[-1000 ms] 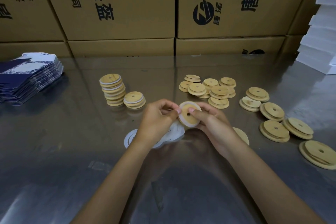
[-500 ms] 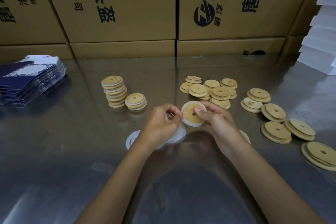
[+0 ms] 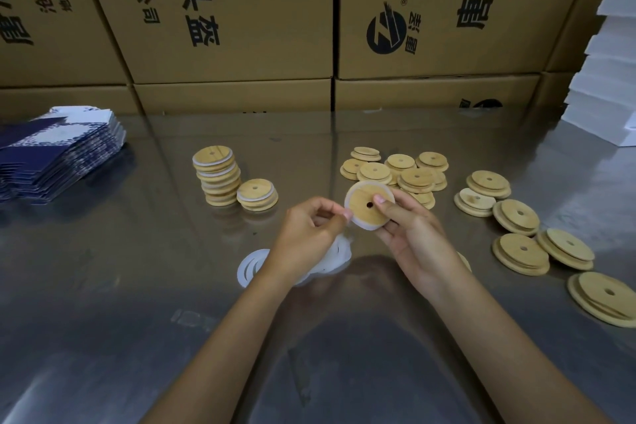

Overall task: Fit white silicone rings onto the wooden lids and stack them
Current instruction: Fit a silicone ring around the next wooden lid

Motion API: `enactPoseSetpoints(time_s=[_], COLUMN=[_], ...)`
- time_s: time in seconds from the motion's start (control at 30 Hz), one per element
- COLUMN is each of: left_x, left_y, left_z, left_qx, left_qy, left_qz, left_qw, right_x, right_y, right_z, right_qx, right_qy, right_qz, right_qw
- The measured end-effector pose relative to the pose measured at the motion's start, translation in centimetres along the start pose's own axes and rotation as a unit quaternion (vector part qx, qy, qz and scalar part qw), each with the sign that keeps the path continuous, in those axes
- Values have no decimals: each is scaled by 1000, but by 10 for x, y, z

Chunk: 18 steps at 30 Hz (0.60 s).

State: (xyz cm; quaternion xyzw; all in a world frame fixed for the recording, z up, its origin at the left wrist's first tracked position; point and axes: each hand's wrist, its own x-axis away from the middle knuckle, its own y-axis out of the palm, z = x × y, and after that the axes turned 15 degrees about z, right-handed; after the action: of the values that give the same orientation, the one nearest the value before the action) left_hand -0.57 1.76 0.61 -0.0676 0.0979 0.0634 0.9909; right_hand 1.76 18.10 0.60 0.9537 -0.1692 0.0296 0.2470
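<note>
Your right hand holds one wooden lid tilted toward you above the steel table, thumb tip pressed on its face just beside the centre hole and fingers curled behind it. A white silicone ring runs around the lid's rim. Your left hand pinches that ring at the lid's left edge between thumb and forefinger, the other fingers curled.

Beneath your left hand a loose pile of spare rings lies flat on the table, partly hidden by the wrist.

Finished lids stand in two stacks to the left of your hands: a tall stack and, touching it on its right, a short stack. White ring edges show between the layers of both.

Bare lids lie in an overlapping cluster behind the held lid, and more lie in a scattered group along the right side of the table.

Cardboard cartons with printed characters stand closed along the back edge; their contents cannot be seen. A stack of blue-and-white flat packs lies at far left, and white sheets are stacked at far right.
</note>
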Motion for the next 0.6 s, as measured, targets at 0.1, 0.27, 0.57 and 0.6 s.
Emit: enactPoseSetpoints(time_s=[0.1, 0.27, 0.57, 0.6], left_x=[-1, 0, -2, -2], left_y=[0, 0, -6, -5], left_z=[0, 1, 4, 4], left_qx=[6, -26, -76, -88], left_qy=[-9, 0, 17, 29], left_qz=[-5, -21, -62, -64], left_qw=[1000, 999, 995, 994], right_x=[1, 5, 4, 4], right_y=[0, 0, -2, -2], right_z=[-3, -4, -4, -5], right_qx=[8, 153, 124, 119], right_qy=[9, -17, -5, -1], right_qz=[-6, -6, -37, -33], right_qw=[1000, 988, 992, 992])
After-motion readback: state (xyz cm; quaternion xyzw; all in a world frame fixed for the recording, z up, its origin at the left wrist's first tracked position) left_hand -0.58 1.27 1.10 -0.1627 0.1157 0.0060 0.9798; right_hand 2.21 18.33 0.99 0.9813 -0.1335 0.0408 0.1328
